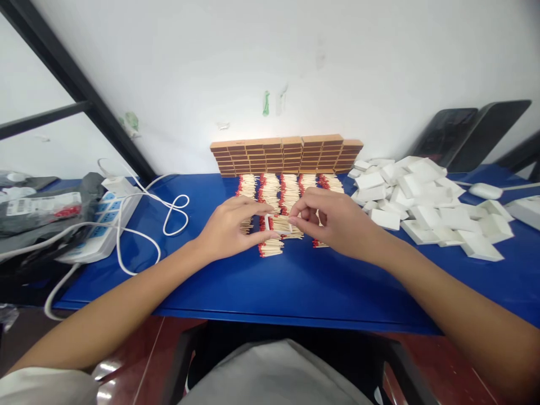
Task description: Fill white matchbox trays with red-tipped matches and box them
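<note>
Between my hands, a white matchbox tray (279, 229) with matches in it is held over the rows of matches. My left hand (234, 226) grips the tray, thumb on the near side and fingers on the far side. At the tray's right end, my right hand (327, 216) has thumb and forefinger pinched together; whether matches are between the fingertips is too small to tell. Red-tipped matches (270, 248) lie in several columns on the blue table beneath and beyond the hands.
Stacked brown-sided matchboxes (287, 156) stand against the wall. A heap of white trays (415, 194) lies to the right, two dark phones (464, 135) behind it. At left are a power strip (103, 222), white cables (169, 211) and a grey bag (46, 211).
</note>
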`<state>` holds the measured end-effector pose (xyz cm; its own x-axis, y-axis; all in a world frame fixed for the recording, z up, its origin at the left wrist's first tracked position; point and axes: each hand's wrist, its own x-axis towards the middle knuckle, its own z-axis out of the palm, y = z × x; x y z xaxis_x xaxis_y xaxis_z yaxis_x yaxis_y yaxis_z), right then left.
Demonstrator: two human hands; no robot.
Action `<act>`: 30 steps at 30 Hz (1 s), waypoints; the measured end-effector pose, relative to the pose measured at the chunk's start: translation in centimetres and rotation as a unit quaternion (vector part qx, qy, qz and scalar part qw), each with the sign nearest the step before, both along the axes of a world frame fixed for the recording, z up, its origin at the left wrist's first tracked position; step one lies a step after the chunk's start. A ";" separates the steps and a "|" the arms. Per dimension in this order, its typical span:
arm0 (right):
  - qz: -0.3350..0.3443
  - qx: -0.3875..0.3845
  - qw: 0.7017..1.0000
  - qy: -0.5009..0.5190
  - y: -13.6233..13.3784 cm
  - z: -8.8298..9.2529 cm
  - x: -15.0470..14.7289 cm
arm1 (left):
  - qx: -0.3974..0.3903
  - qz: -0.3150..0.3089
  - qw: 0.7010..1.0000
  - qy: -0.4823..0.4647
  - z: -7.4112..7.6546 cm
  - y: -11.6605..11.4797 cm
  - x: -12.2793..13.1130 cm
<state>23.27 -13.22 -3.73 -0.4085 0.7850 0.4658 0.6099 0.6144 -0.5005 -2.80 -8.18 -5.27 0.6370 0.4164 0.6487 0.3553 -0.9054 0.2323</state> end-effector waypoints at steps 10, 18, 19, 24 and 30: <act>0.003 0.026 0.999 -0.024 -0.1 -0.9 -0.6 | -0.004 -0.013 1.000 -0.006 -0.2 -0.2 0.0; -0.018 0.023 0.998 -0.049 0.2 -0.5 0.1 | 0.004 -0.007 1.000 -0.012 0.0 -0.1 -0.1; -0.015 0.014 0.998 -0.062 0.2 -0.4 0.4 | 0.007 0.003 1.000 -0.014 0.1 0.0 -0.2; 0.013 -0.061 0.986 -0.152 0.4 -0.2 1.0 | -0.002 0.050 0.999 -0.013 0.4 0.7 -0.7; 0.010 -0.105 0.978 -0.179 0.4 -1.0 0.7 | -0.004 0.057 0.998 -0.006 0.3 0.7 -0.8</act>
<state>23.97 -12.85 -4.68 -0.5326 0.8379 0.1196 0.7582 0.5351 -0.3727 -3.56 -7.50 -4.96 0.5778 0.4906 0.6523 0.4531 -0.8575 0.2436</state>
